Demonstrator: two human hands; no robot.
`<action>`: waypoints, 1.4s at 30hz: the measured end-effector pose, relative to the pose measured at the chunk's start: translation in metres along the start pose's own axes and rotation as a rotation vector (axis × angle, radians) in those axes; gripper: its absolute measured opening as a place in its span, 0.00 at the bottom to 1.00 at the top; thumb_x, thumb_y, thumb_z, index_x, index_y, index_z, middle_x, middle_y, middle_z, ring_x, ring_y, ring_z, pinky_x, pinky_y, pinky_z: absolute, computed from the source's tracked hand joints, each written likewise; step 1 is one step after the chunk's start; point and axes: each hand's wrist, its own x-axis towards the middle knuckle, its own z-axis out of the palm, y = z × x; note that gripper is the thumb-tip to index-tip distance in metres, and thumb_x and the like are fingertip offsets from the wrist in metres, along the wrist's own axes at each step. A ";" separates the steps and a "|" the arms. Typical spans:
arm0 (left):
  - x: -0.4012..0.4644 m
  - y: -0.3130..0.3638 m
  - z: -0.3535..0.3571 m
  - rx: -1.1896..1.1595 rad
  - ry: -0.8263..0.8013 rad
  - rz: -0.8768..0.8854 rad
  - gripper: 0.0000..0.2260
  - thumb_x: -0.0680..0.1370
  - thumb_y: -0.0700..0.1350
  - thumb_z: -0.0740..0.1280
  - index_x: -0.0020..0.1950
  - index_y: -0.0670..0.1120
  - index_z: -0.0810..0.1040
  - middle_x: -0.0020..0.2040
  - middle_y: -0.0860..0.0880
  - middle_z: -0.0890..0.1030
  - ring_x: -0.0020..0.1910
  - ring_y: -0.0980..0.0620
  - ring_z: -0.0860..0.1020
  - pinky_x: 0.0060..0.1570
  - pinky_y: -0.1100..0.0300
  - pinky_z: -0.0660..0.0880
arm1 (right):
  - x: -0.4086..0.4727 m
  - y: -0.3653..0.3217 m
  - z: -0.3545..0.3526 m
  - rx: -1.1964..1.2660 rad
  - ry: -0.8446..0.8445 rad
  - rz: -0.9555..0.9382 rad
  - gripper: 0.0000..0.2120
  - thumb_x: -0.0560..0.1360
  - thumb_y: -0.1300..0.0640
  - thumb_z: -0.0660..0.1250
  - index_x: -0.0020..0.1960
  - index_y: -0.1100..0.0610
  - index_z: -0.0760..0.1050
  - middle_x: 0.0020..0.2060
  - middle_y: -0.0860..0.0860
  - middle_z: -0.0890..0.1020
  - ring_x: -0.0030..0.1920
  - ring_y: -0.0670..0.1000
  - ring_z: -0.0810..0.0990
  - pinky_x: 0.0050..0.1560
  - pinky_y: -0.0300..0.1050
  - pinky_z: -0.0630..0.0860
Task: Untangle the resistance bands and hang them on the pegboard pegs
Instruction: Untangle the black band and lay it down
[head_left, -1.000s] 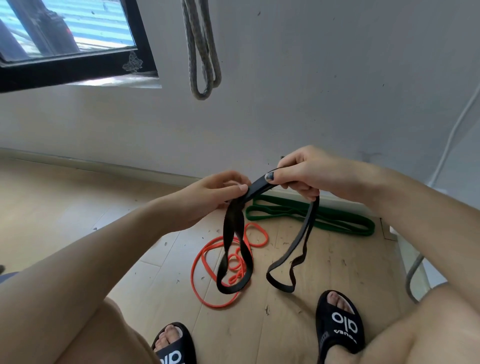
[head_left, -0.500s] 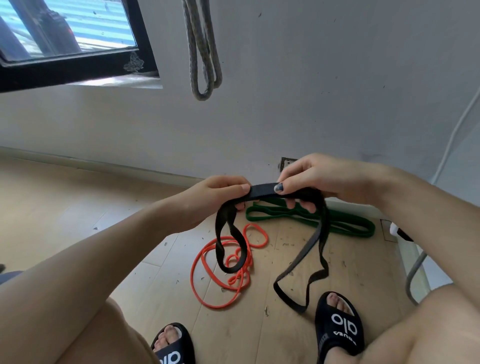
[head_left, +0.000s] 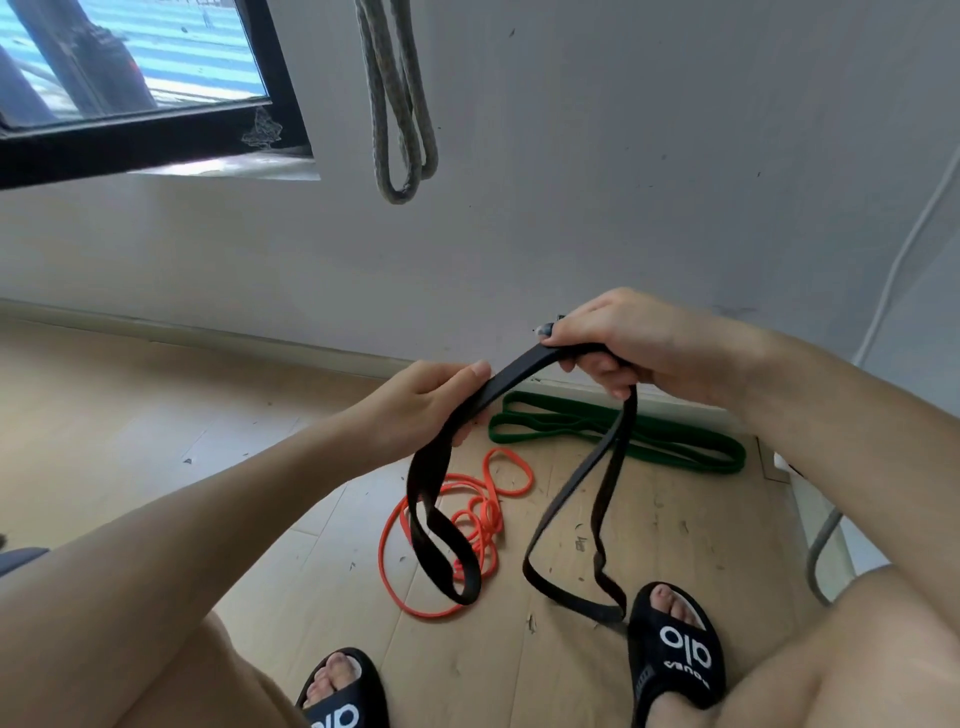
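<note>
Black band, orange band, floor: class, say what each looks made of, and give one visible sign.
Black band: probably rubber or latex, matt; it droops in limp flat loops between the left hand and the right hand.
Orange band: likely thinner rubber, smooth; it lies in loose curls.
Floor: pale wood-look planks with seams; real wood or laminate, unclear.

Grey wall (head_left: 649, 156); black-framed window (head_left: 156, 140) upper left, daylight; pale wood floor (head_left: 104, 415), scattered debris

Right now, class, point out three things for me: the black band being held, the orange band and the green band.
black band (head_left: 511, 371), head view: on the flat stretch between the two hands.
orange band (head_left: 395, 566), head view: on its outer loop, left side.
green band (head_left: 691, 457), head view: on its right half, along the floor.
</note>
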 end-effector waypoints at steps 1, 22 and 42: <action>-0.001 0.000 0.000 -0.051 -0.005 -0.012 0.26 0.87 0.58 0.52 0.44 0.38 0.75 0.32 0.48 0.74 0.34 0.49 0.73 0.43 0.53 0.70 | 0.000 0.000 -0.001 -0.006 0.013 0.009 0.15 0.83 0.53 0.64 0.39 0.59 0.74 0.24 0.49 0.65 0.24 0.48 0.62 0.26 0.40 0.63; -0.003 0.002 -0.008 -0.103 0.031 0.078 0.08 0.85 0.42 0.63 0.64 0.46 0.74 0.51 0.42 0.84 0.46 0.50 0.80 0.46 0.61 0.79 | -0.002 0.008 -0.014 0.050 0.096 0.084 0.16 0.82 0.52 0.62 0.38 0.57 0.71 0.23 0.47 0.63 0.24 0.48 0.60 0.31 0.44 0.60; 0.017 0.010 0.031 -0.073 0.023 0.172 0.15 0.79 0.50 0.73 0.64 0.53 0.76 0.53 0.47 0.82 0.57 0.48 0.82 0.65 0.43 0.77 | -0.003 -0.012 0.004 0.161 0.016 -0.016 0.16 0.83 0.50 0.61 0.39 0.57 0.71 0.23 0.47 0.62 0.23 0.47 0.59 0.26 0.39 0.61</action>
